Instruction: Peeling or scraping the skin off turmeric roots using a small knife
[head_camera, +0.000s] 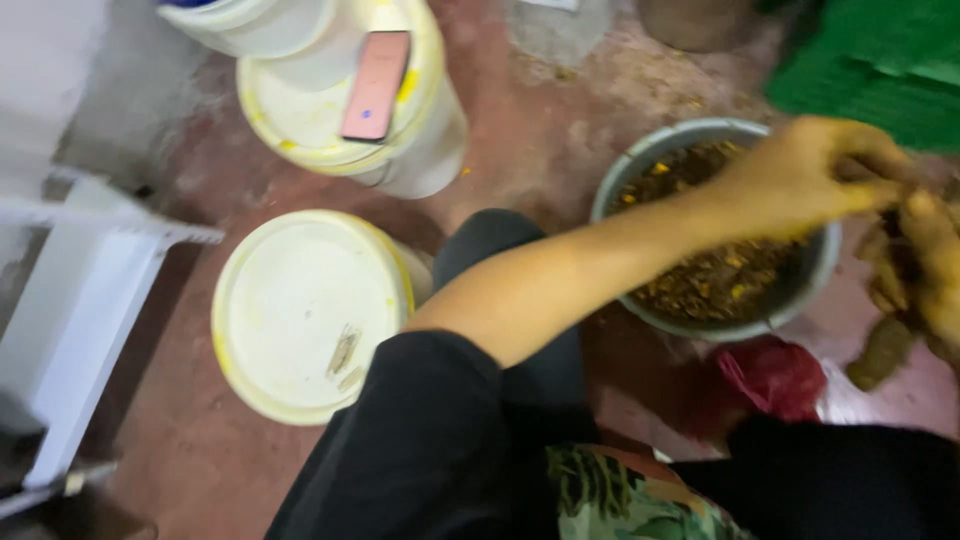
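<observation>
Yellow-stained left hand (800, 175) pinches a blurred brown root (905, 270) over the bowl (815, 280); right hand's (940, 265) grip, cut off, unclear

The grey bowl (815, 275) looks like dull metal, its fill coarse and crumbly. Left of the bowl, two white bucket lids (300, 310) are smooth plastic, yellow-stained; the floor (540, 140) beneath the bowl is rough, matt reddish concrete.

Two white lidded buckets stand on the reddish floor (200, 440): one bucket (300, 310) at centre left, another bucket (345, 110) at the upper left with a pink phone (377, 85) lying on its lid. A white frame (80, 300) fills the left edge. A green crate (880, 70) sits at the upper right, a red bag (775, 375) at the lower right.
</observation>
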